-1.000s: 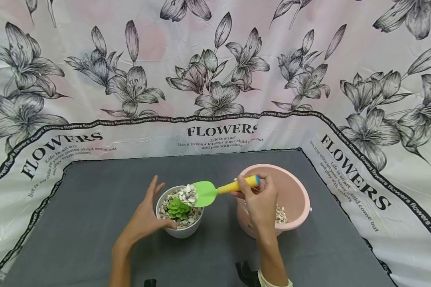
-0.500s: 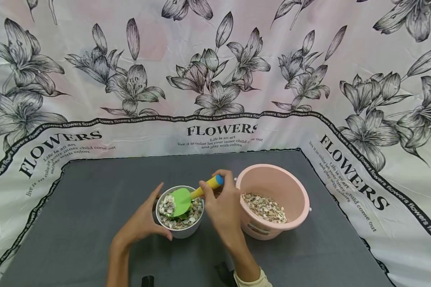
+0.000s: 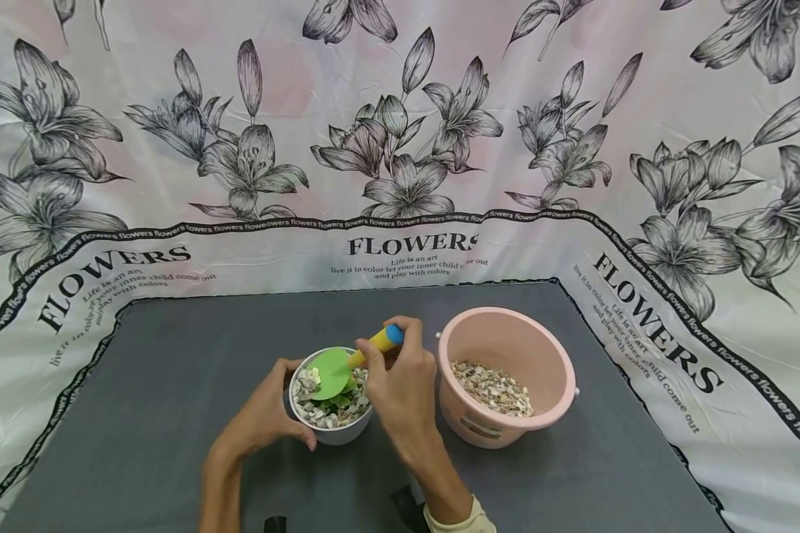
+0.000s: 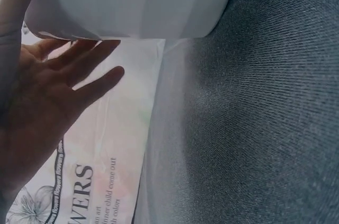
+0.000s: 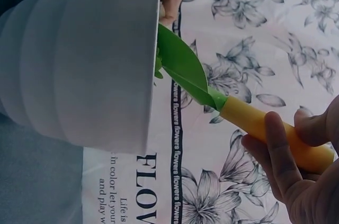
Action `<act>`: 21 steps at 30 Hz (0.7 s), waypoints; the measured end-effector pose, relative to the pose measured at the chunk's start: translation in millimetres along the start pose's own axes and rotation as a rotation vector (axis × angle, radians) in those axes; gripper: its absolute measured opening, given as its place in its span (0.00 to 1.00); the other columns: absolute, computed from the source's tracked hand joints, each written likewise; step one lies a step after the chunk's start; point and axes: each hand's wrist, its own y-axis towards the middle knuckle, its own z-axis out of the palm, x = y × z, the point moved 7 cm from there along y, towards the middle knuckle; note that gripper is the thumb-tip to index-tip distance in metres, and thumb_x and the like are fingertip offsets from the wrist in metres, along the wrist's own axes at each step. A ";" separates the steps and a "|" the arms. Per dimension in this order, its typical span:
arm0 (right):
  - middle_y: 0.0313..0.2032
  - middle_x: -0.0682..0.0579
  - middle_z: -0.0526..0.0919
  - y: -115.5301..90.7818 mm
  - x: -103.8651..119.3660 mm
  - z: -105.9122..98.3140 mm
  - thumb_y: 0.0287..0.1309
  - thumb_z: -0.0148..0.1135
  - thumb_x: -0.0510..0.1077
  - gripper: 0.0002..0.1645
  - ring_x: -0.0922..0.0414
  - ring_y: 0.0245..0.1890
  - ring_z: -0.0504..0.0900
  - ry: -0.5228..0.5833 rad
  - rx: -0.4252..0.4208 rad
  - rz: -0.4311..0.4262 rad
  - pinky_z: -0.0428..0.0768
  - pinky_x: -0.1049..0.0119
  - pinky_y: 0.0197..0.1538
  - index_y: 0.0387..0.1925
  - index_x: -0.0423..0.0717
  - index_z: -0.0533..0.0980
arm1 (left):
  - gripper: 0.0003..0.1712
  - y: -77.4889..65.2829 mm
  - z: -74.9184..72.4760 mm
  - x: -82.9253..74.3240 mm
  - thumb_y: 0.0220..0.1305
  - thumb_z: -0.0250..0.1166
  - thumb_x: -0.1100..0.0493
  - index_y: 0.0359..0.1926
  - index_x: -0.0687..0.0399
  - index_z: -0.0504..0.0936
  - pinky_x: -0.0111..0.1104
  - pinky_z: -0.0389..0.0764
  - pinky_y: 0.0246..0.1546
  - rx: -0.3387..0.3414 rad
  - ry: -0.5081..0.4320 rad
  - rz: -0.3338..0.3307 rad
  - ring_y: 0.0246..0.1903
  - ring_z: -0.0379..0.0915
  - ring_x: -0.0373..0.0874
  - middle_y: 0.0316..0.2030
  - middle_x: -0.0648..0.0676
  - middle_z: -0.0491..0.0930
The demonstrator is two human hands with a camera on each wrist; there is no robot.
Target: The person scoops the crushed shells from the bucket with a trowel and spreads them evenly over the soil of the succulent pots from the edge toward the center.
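A small white flower pot holds a green succulent among pale stone chips. My left hand holds the pot at its left side, thumb in front and fingers behind; the left wrist view shows the fingers reaching past the pot's wall. In my right hand is a toy trowel, gripped by its yellow handle with a blue end. Its green blade slants down over the pot's opening, partly covering the succulent. Stone chips lie at the blade's tip.
To the right stands a pink bucket with stone chips in its bottom. Everything rests on a dark grey cloth. A white flower-printed curtain hangs behind and along the sides.
My right hand has carried the loaded trowel left from beside the bucket to over the pot, and its blade now tilts into it. My left hand has closed in on the pot's side.
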 end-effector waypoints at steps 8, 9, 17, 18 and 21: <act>0.30 0.42 0.88 1.4 1.6 0.1 0.65 0.72 0.44 0.23 0.54 0.25 0.89 -0.001 -0.021 -0.010 0.83 0.74 0.27 0.52 0.37 0.72 | 0.69 -0.9 2.7 2.5 0.26 0.91 0.49 0.68 0.65 0.61 0.34 0.81 0.59 0.011 -0.014 -0.016 0.62 0.75 0.57 0.62 0.65 0.77; 0.29 0.42 0.88 1.7 1.5 -0.3 0.65 0.72 0.44 0.23 0.54 0.25 0.89 -0.001 -0.024 -0.007 0.83 0.74 0.27 0.52 0.37 0.72 | 0.72 -0.8 3.3 2.0 0.26 0.90 0.48 0.71 0.65 0.60 0.36 0.81 0.60 0.011 -0.007 -0.014 0.63 0.74 0.57 0.63 0.65 0.76; 0.30 0.42 0.88 4.9 -1.7 -3.2 0.64 0.73 0.44 0.23 0.53 0.26 0.89 -0.001 -0.046 0.001 0.84 0.72 0.28 0.52 0.36 0.73 | 0.72 -1.1 3.0 -0.6 0.26 0.88 0.43 0.74 0.64 0.65 0.46 0.80 0.63 -0.002 0.038 0.040 0.63 0.74 0.60 0.64 0.64 0.74; 0.30 0.42 0.88 5.0 -1.9 -3.4 0.64 0.73 0.44 0.24 0.53 0.26 0.90 0.000 -0.045 0.002 0.84 0.72 0.29 0.52 0.36 0.73 | 0.70 -1.4 2.6 -0.5 0.26 0.88 0.44 0.72 0.64 0.67 0.43 0.81 0.63 -0.006 0.037 0.045 0.62 0.75 0.59 0.63 0.64 0.75; 0.31 0.42 0.88 5.2 -1.8 -3.5 0.64 0.74 0.45 0.25 0.54 0.26 0.89 -0.003 -0.040 -0.015 0.84 0.73 0.28 0.52 0.35 0.73 | 0.67 -2.3 2.1 0.8 0.25 0.88 0.45 0.68 0.64 0.68 0.39 0.81 0.62 -0.013 0.043 0.047 0.62 0.77 0.59 0.62 0.62 0.78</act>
